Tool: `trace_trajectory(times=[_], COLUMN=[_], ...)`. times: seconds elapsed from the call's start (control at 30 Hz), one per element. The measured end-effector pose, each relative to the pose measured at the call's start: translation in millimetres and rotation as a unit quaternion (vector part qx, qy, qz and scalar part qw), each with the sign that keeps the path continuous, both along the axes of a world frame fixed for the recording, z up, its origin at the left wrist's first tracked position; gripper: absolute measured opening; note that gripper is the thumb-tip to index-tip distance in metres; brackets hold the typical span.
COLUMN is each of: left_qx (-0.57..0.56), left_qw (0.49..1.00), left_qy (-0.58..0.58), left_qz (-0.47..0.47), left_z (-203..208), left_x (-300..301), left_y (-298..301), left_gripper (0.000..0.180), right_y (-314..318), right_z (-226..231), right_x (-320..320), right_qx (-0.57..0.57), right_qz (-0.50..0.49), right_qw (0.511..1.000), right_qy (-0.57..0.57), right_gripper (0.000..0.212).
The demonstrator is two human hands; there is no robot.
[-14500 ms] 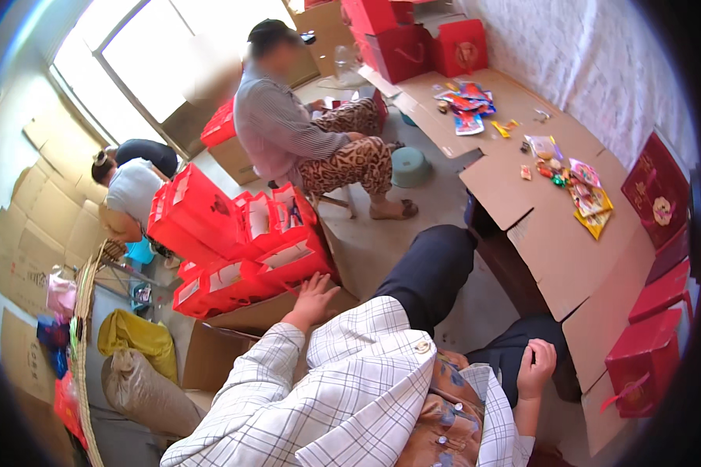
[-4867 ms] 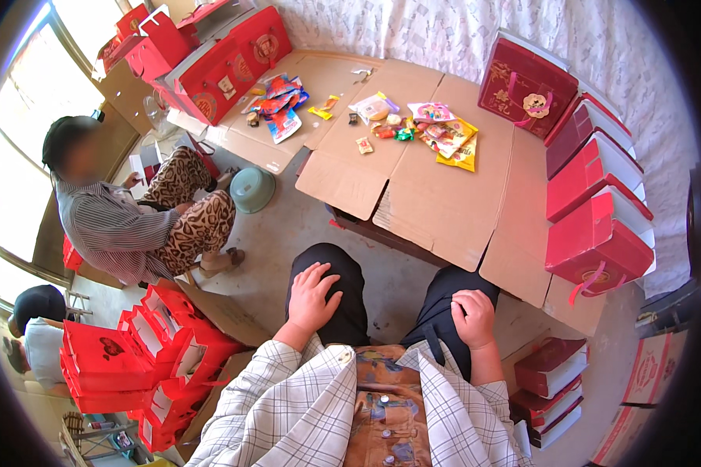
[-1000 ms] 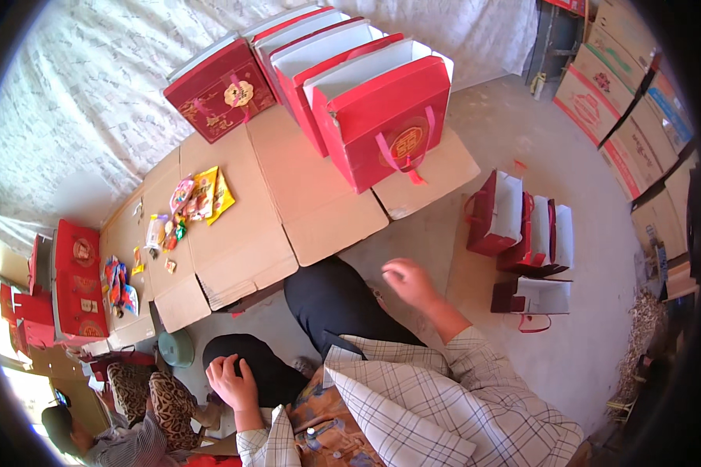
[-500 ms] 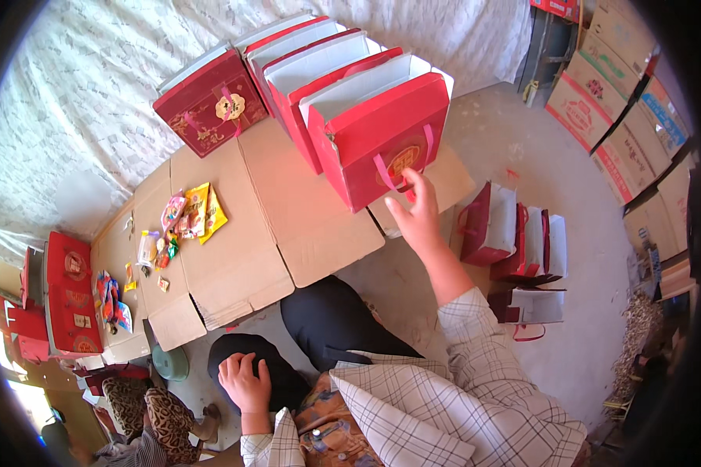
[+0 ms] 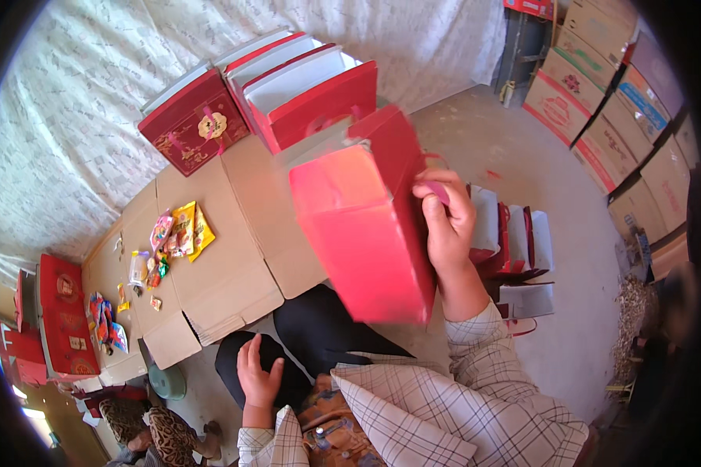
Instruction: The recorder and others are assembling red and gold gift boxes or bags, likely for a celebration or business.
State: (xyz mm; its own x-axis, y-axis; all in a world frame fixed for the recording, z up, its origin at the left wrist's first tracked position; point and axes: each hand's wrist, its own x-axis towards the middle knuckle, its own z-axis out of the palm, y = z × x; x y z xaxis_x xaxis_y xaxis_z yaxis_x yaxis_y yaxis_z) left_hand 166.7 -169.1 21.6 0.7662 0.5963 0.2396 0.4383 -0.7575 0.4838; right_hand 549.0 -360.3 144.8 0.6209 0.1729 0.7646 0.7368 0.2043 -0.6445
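Observation:
My right hand (image 5: 447,222) is closed round the pink ribbon handle of a red gift box (image 5: 366,241), which hangs tilted in front of me, its narrow side toward me and partly blurred. Over my knee, my left hand (image 5: 258,375) is raised with its fingers apart and nothing in it. Behind the held box, several red gift boxes (image 5: 319,105) with white insides stand in a row at the table's far edge. A darker red box (image 5: 199,124) with a gold emblem stands left of them.
Snack packets (image 5: 181,232) and small sweets lie on the cardboard-covered table (image 5: 241,257). More red boxes (image 5: 68,315) stand at its left end, near a seated person in patterned trousers (image 5: 160,428). Open boxes (image 5: 514,241) sit on the right, before stacked cartons (image 5: 592,132).
My right hand has taken the nearest red box by its handle and pulled it off the row, toward me and turned. My left hand has lifted slightly, fingers spreading.

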Motion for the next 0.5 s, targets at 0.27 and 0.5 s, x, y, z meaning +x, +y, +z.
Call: trace_trajectory(times=[0.27,0.5], left_qx=[0.081,0.128], left_qw=[0.942,0.957], left_qy=[-0.218,-0.198], left_qz=[-0.244,-0.169], left_z=[40,58], left_x=[70,35], left_y=[-35,-54], left_gripper=[0.129,0.132], right_y=[-6,27], right_z=[16,0], right_x=[-72,-99], right_qx=[-0.104,-0.166], right_qz=[0.143,0.286], right_qw=[0.983,0.944], right_qy=[0.046,-0.005], right_gripper=[0.021,0.025])
